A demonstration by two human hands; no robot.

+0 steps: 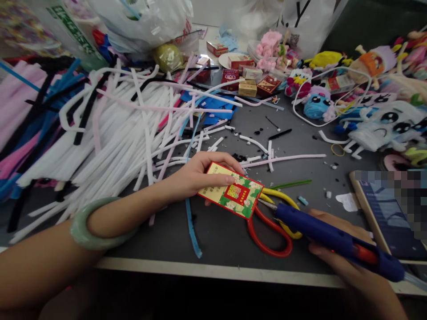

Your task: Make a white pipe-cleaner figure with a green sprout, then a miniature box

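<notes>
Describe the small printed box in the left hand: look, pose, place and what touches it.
The small box is flat, cardboard-looking, yellow-edged with a red centre panel and green-and-white flowers. The left hand grips it from above, tilted, over the dark table. Its right end meets the nozzle of the blue glue gun, above the red-and-yellow scissors.

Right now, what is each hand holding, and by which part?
The left hand pinches the small printed card box by its left end, fingers along the top edge. The right hand grips the blue glue gun around its body.
</notes>
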